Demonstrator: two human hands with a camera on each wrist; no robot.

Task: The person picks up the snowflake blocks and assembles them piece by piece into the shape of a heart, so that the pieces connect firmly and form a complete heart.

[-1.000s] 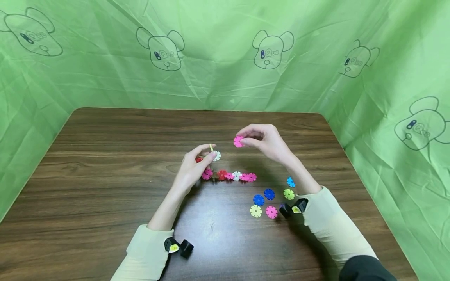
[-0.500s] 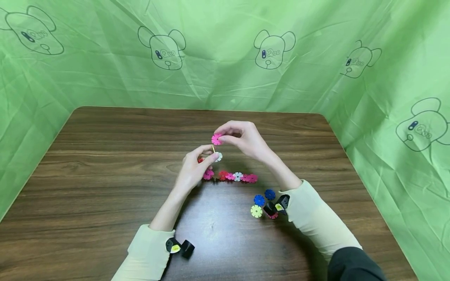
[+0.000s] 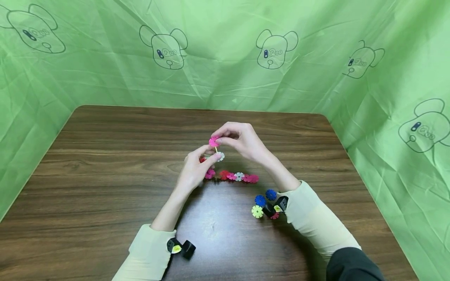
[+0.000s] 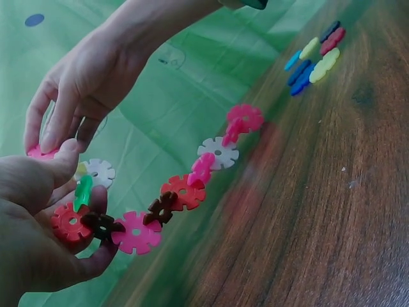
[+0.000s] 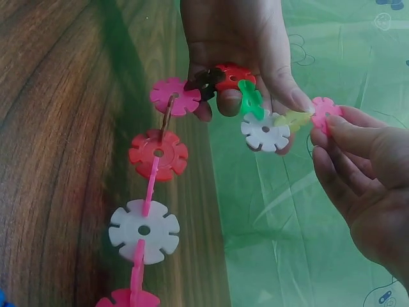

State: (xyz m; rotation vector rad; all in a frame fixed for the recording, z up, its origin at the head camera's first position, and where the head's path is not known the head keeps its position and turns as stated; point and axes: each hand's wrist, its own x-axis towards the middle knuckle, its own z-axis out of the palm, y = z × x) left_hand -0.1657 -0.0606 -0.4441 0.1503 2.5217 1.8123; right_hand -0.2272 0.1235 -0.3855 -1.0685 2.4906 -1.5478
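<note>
My left hand (image 3: 192,168) holds one end of a chain of notched plastic snowflake discs. Near its thumb, the right wrist view shows a yellow disc (image 5: 293,121), a white disc (image 5: 265,133), a green disc (image 5: 250,98) and a red disc (image 5: 234,78) linked in sequence. From the fingers, the rest of the chain, including an orange-red disc (image 4: 183,192), runs off to the right over the table. My right hand (image 3: 240,141) pinches a pink snowflake disc (image 5: 325,116) between thumb and fingers, its edge right at the yellow disc's edge.
Several loose snowflake discs lie on the wooden table (image 3: 105,187) at the right, among them a blue one (image 3: 260,200) and a pale yellow one (image 3: 257,212), partly hidden by the right wrist camera (image 3: 270,210). A green curtain (image 3: 218,78) stands behind the table.
My right hand has moved left with the pink disc, from apart to the top of the yellow disc. The left hand has stayed nearly still, holding the chain.
</note>
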